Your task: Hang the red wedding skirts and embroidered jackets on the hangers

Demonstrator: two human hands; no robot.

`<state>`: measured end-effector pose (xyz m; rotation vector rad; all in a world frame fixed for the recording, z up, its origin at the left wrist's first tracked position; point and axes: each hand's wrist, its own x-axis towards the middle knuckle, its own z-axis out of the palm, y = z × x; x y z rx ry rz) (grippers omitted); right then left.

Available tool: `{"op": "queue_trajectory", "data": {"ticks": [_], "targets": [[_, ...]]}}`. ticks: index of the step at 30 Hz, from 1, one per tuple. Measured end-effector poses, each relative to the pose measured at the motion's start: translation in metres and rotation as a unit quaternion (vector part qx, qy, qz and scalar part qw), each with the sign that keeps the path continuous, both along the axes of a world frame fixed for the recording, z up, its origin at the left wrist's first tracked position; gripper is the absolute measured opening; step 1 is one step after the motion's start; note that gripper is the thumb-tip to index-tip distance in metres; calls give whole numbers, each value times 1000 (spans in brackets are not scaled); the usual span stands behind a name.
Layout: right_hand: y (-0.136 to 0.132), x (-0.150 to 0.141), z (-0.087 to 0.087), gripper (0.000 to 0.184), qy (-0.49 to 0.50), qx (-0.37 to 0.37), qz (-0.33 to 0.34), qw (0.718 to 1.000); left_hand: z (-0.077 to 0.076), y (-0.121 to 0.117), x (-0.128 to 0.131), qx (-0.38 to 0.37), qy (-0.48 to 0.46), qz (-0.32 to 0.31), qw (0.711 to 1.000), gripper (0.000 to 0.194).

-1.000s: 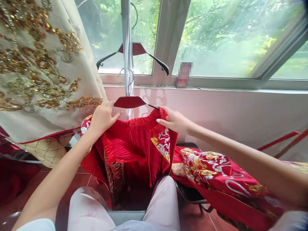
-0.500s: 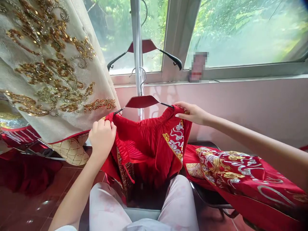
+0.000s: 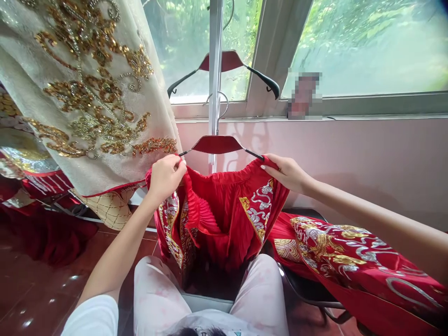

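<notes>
A red pleated skirt [image 3: 224, 200] with silver and gold embroidery hangs in front of my knees. Its gathered waistband is stretched along a hanger [image 3: 217, 144] with a dark red centre and black arms. My left hand [image 3: 166, 176] is closed around the waistband at the hanger's left end, the fingers curled over the cloth. At the other end my right hand [image 3: 287, 173] pinches the waistband, thumb in front and fingers behind. The tips of the hanger's arms are hidden under the cloth and my hands.
Close on the left hangs a cream cloth [image 3: 84, 107] with gold sequins. A second hanger [image 3: 224, 60] is behind a metal pole [image 3: 214, 84], before the window. Right of my knees, another red embroidered garment [image 3: 336, 252] lies over a black chair [image 3: 308, 287]. A blurred-out object [image 3: 304, 96] stands on the sill.
My left hand has moved up and inward at the waistband's left end. More of the skirt's left embroidered panel shows. The view has shifted slightly left.
</notes>
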<state>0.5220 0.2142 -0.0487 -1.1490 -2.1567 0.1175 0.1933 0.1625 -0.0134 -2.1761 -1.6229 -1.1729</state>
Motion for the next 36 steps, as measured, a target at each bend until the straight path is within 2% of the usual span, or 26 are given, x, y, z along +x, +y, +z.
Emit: {"op": "queue_trajectory", "data": {"ticks": [3,5,9,11,13,16,20,23,25,27,31,36], "targets": [[4,2,0,31,-8,1,-1,1000,-4,-2,-2,11,-38,-80,996,34],[7,4,1,30,-18,1,12,1000,-9,-3,-5,8,5,-74,997,33],[4,7,8,33,-54,11,10,998,-22,-6,-6,-26,156,47,986,26],[-6,4,13,35,-92,30,-22,995,-25,-7,1,-11,187,115,975,25],[-17,-2,18,35,-131,87,-87,984,-21,-5,11,36,182,151,971,27],[-32,-13,22,29,-159,151,-187,958,-4,8,26,83,116,139,980,44],[-34,-20,24,18,-150,89,-230,957,18,35,32,-47,78,69,993,56],[-27,-18,25,15,-83,76,-212,971,23,48,28,-80,88,60,991,58],[-21,-14,26,14,7,56,-180,982,22,51,25,-71,83,46,993,57],[-16,-10,29,14,117,-5,-145,982,21,52,23,-65,82,29,994,56],[-9,-6,38,14,276,-130,-79,949,19,56,23,-25,94,22,995,55],[-9,-4,53,17,358,-123,-29,925,13,59,27,-6,109,32,994,58]]}}
